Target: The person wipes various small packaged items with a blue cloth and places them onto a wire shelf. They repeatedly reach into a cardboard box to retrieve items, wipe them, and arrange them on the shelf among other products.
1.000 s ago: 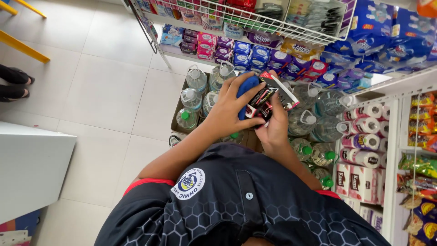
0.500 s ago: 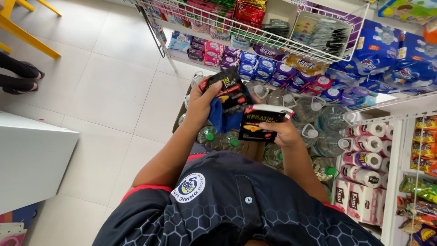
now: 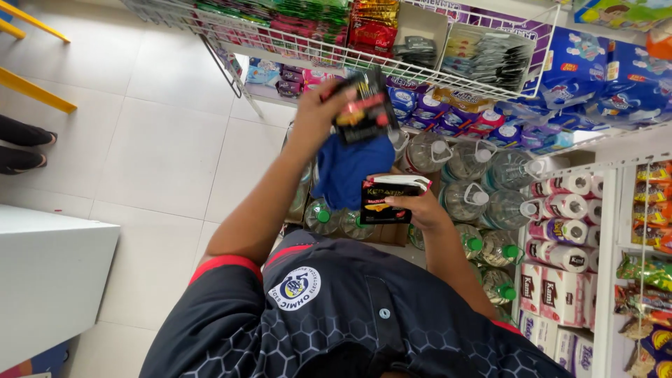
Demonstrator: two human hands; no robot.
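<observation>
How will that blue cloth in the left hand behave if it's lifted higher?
Probably floppy: the blue cloth hangs in loose folds below the left hand. Likely light, since it shares the grip with the black sachets. It may swing and brush the water bottles.

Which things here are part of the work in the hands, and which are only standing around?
In hand:
left hand holds black sachets and a blue cloth
right hand holds a stack of black sachets
wire rack, close to the raised sachets

Standing around:
water bottles
paper rolls
blue packs
white counter
</observation>
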